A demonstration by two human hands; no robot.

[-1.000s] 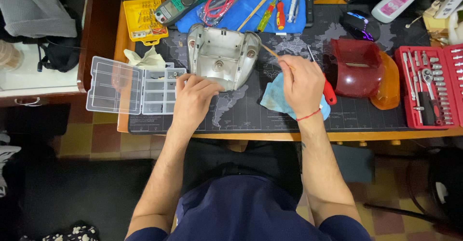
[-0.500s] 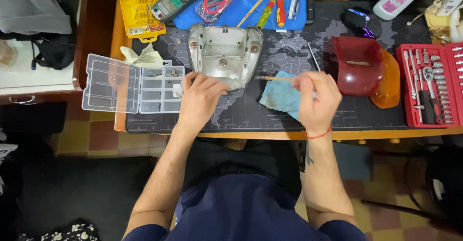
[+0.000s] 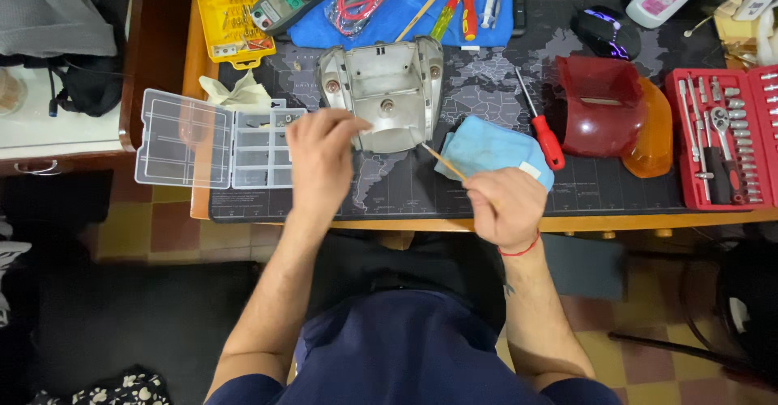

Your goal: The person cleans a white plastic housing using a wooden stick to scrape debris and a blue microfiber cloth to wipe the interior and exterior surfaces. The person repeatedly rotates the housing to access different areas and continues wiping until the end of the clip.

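A silver metal housing (image 3: 387,89) lies on the dark desk mat (image 3: 486,89) in front of me. My left hand (image 3: 322,158) hovers at its near left corner, fingers pinched toward the housing's edge; whether it holds anything small I cannot tell. My right hand (image 3: 506,206) is closed around a thin wooden stick (image 3: 444,164) whose tip points toward the housing's near right corner. A blue cloth (image 3: 494,152) lies just beyond my right hand.
A clear plastic compartment box (image 3: 215,140) stands open at the left. A red-handled screwdriver (image 3: 543,130), a red and orange lamp cover (image 3: 616,113) and a red socket set (image 3: 721,138) lie to the right. A multimeter (image 3: 292,0) and hand tools rest on a blue mat at the back.
My right hand has drawn back toward the table's near edge with the stick, off the blue cloth. My left hand has shifted slightly nearer and to the left of the housing.
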